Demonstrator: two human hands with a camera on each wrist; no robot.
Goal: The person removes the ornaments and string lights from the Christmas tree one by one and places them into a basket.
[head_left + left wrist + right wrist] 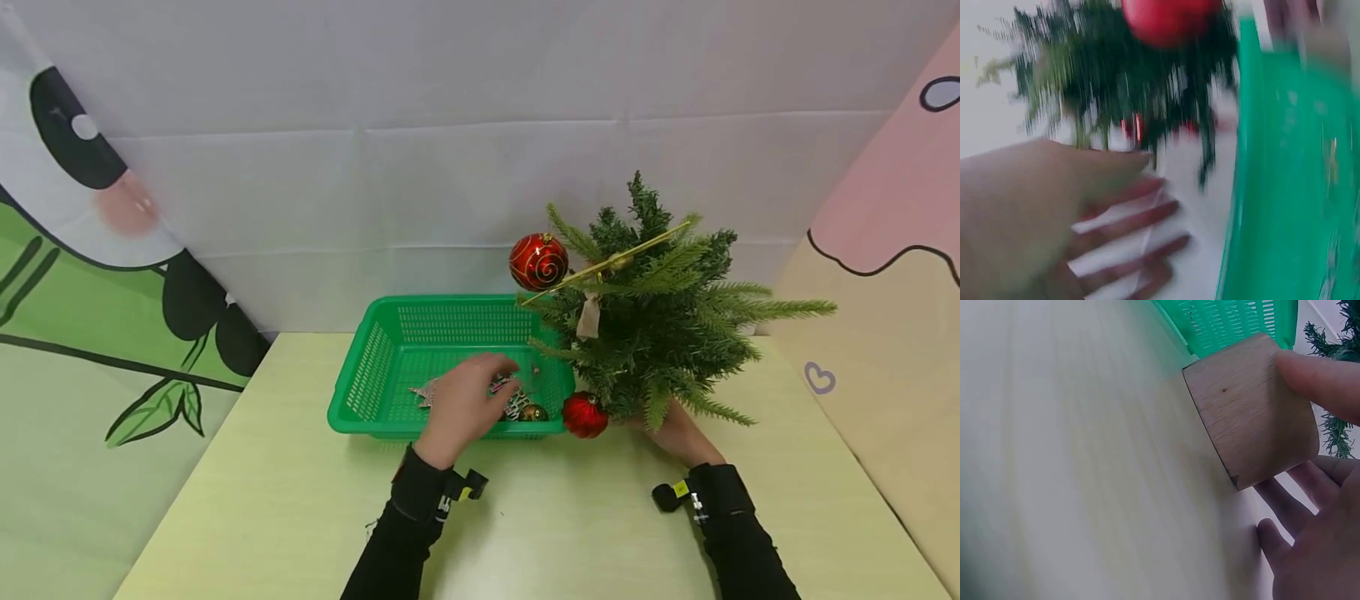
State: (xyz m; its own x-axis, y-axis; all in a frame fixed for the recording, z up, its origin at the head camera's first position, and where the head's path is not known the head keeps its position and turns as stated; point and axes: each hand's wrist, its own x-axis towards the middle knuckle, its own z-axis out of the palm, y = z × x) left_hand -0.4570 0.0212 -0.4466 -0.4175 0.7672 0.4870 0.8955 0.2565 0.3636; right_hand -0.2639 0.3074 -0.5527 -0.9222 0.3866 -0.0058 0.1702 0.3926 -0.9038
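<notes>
A small artificial Christmas tree (pixel 660 308) stands on the right side of the table. My right hand (pixel 678 433) grips its wooden base (pixel 1247 419), with the thumb on the near face and the fingers around the far side. From the branches hang a shiny red ball with gold swirls (pixel 538 262) and a ribbed red ball (pixel 585 415). Over the front of the green basket (pixel 450 301) hovers my left hand (pixel 467 408), fingers loosely bent and holding nothing. The left wrist view is blurred by motion.
In the basket lie a glittery star (pixel 425 392), a small gold ball (pixel 534 413) and other small ornaments, partly hidden by the left hand. A thin gold stick (pixel 607 262) crosses the tree's front. A printed cloth backdrop (pixel 450 183) borders the table's back.
</notes>
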